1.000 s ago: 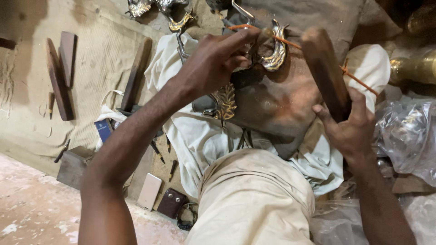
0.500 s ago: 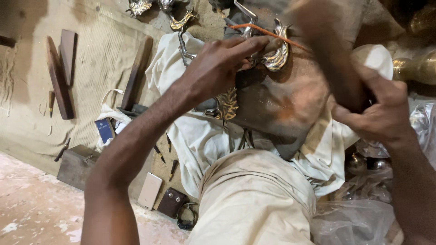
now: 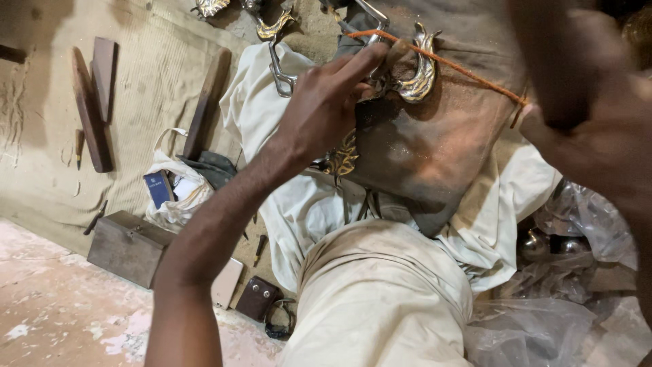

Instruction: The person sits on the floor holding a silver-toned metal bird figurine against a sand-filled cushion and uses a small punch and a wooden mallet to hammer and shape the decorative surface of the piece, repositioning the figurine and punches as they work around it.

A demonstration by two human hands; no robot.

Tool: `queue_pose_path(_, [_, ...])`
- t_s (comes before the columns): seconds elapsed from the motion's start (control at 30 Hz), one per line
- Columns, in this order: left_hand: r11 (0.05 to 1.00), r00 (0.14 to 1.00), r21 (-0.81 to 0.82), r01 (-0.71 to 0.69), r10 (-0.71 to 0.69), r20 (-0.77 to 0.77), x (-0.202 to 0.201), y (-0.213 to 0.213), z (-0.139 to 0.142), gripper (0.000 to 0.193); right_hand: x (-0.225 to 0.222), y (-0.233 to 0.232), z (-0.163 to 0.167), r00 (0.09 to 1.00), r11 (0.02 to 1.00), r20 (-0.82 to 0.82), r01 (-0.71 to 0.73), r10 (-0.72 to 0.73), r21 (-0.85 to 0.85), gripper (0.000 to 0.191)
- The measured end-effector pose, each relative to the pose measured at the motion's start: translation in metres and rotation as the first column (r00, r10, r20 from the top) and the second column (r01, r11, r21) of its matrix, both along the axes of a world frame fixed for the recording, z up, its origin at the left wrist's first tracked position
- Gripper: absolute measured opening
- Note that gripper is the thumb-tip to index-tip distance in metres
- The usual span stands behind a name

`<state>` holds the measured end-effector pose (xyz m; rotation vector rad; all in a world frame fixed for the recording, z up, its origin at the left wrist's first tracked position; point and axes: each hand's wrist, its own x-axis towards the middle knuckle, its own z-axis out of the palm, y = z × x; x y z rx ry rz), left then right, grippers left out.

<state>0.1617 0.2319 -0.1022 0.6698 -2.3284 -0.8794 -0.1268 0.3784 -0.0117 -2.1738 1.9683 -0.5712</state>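
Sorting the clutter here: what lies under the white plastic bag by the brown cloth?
The bag rests on the ribbed mat, with a blue booklet and a dark cloth showing at its mouth. Whatever sits deeper inside or directly beneath it is covered.

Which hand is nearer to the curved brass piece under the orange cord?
Left. The left hand has its fingertips right beside the brass piece. The right hand is far off, at the cord's other end.

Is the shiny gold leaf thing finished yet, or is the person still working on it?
Part looks done: the leaf-shaped brass piece already gleams. In hand: the left hand steadies it on the dusty cloth while the right hand pulls the orange cord tight across it. Left: more brass pieces wait beyond.
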Motion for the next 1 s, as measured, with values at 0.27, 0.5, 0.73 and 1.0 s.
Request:
queue_pose_path(0.27, [0.964,0.953,-0.024,-0.264,0.257,-0.158,0.002,0.031,-0.02,0.047,0.004,-0.02,0.025,0.916,0.979,-0.347,-0.179,0.203,0.099,0.079])
queue_pose_path(0.5, [0.988,0.985,0.012,-0.153,0.154,-0.075,0.008,0.016,-0.017,0.049,0.015,-0.007,0.03,0.888,0.988,-0.434,-0.138,0.152,0.064,0.078])
queue_pose_path(0.73, [1.0,1.0,0.007,0.006,-0.006,-0.002,0.007,0.005,0.0,0.065,0.01,0.003,0.016,0.997,0.995,-0.042,-0.07,0.068,-0.067,0.069])
queue_pose_path(1.0, [0.994,0.99,0.086,-0.068,0.077,-0.116,0.017,0.012,-0.013,0.049,0.011,0.002,0.023,0.934,0.993,-0.342,-0.073,0.101,0.095,0.075])
